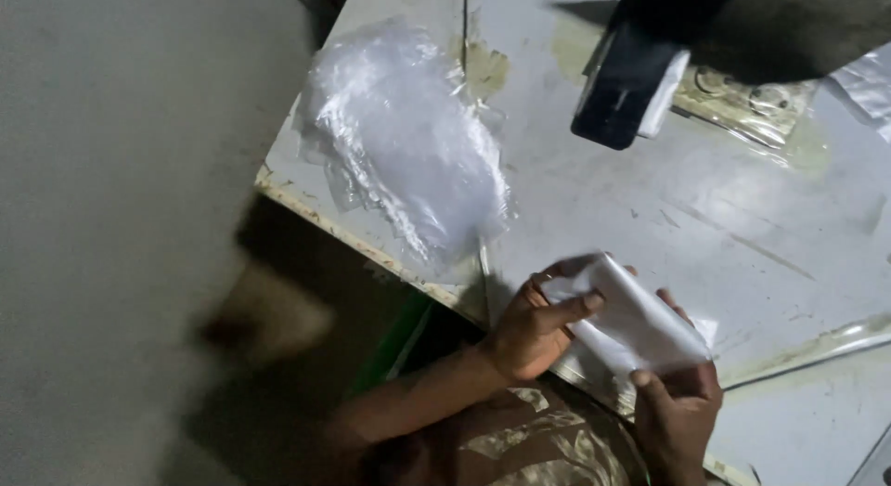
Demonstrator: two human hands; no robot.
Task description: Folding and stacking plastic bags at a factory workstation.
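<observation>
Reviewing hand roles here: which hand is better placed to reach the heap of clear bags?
Probably the left hand. It holds the white packet on the side nearer the heap of clear bags; the right hand grips the packet's far end.

Dark flat device [624, 85]: top hidden under a black shape cut by the upper edge; kind unreadable. Right hand [682, 407]: wrist cut by the lower edge, palm hidden behind the white packet [631, 319]. Clear plastic bags [404, 138]: heaped, number indeterminable. Brown object [269, 314] below the table edge: blurred, unidentifiable. Crumpled wrapper [868, 82]: cut by the right edge.
</observation>
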